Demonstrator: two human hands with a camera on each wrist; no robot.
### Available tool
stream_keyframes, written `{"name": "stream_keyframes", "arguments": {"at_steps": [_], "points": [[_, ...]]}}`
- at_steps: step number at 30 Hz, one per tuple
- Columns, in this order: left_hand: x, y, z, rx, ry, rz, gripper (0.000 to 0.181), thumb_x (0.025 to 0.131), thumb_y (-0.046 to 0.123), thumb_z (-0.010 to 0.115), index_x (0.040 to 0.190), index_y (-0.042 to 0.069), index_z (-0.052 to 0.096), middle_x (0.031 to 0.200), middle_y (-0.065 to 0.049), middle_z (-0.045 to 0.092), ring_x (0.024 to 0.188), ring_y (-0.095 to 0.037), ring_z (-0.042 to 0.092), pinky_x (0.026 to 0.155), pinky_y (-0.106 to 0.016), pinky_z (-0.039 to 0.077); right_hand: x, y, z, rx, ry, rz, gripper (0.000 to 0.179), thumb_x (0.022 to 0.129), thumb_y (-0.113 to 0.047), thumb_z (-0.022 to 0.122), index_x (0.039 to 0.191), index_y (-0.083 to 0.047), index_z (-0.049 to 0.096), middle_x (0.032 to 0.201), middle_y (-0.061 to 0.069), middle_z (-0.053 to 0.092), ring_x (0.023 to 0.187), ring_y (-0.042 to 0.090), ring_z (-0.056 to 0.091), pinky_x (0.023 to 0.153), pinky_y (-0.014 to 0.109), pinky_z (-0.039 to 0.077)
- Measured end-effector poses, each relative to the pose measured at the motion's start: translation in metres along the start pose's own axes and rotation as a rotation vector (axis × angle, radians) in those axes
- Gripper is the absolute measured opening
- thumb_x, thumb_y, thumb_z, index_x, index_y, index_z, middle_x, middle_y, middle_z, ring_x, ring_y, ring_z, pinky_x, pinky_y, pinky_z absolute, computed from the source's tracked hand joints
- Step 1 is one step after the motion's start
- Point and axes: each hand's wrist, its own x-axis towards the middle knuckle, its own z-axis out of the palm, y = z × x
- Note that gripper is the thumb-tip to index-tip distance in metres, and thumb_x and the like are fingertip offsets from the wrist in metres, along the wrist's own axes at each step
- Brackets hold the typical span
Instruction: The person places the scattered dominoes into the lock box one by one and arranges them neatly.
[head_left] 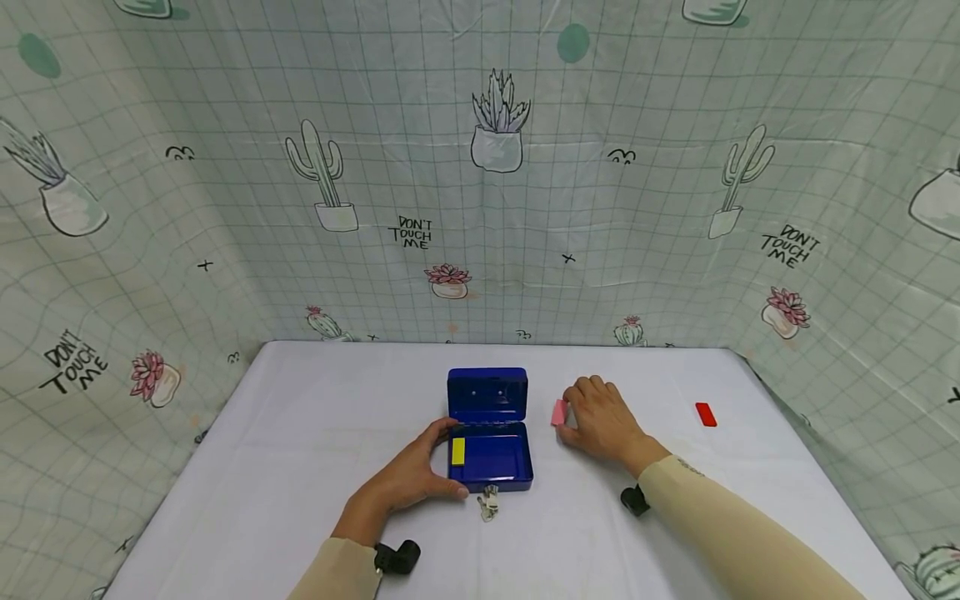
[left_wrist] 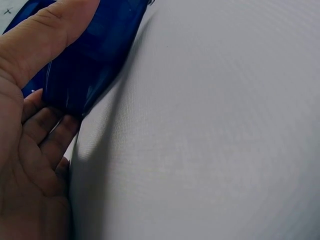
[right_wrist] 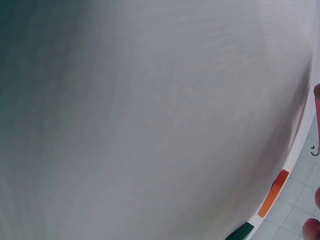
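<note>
A small blue cash box (head_left: pixel 517 479) stands on the table with its lid (head_left: pixel 487 396) raised. Inside, along its left wall, lies a yellow block (head_left: pixel 458 451). Keys (head_left: pixel 488 505) hang at the lock on the front. My left hand (head_left: pixel 405 475) holds the box by its left side, thumb at the front corner and fingers at the back one; the left wrist view shows the fingertips against the blue metal. To the right of the box, my right hand (head_left: pixel 600 421) pinches a pink block (head_left: pixel 558 413) between thumb and fingers, only its left part showing.
A red block (head_left: pixel 706 414) lies farther right on the white table (head_left: pixel 337 392). In the right wrist view, an orange block (right_wrist: pixel 273 194) and a dark green block (right_wrist: pixel 241 232) show near the lower right. A patterned cloth (head_left: pixel 420 167) hangs behind and at both sides.
</note>
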Motion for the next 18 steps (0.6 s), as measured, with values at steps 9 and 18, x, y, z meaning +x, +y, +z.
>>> {"name": "stream_keyframes", "arguments": {"at_steps": [9, 18], "points": [[-0.0002, -0.0002, 0.0012, -0.001, 0.007, -0.022, 0.114, 0.069, 0.033, 0.101, 0.162, 0.019, 0.036, 0.166, -0.016, 0.042, 0.155, -0.041, 0.035, 0.125, -0.069, 0.025, 0.0012, -0.0013, 0.0001, -0.011, -0.025, 0.013, 0.045, 0.085, -0.041, 0.08, 0.109, -0.006, 0.066, 0.101, 0.009, 0.062, 0.095, 0.029, 0.054, 0.08, 0.043, 0.045], [0.0002, -0.0008, 0.0005, 0.006, 0.008, -0.02, 0.116, 0.068, 0.035, 0.101, 0.163, 0.018, 0.035, 0.167, -0.015, 0.041, 0.156, -0.041, 0.034, 0.124, -0.07, 0.025, 0.0001, -0.0032, -0.0053, -0.019, 0.009, -0.015, 0.044, 0.085, -0.039, 0.079, 0.11, -0.006, 0.064, 0.099, 0.008, 0.061, 0.093, 0.029, 0.054, 0.078, 0.04, 0.043]]}}
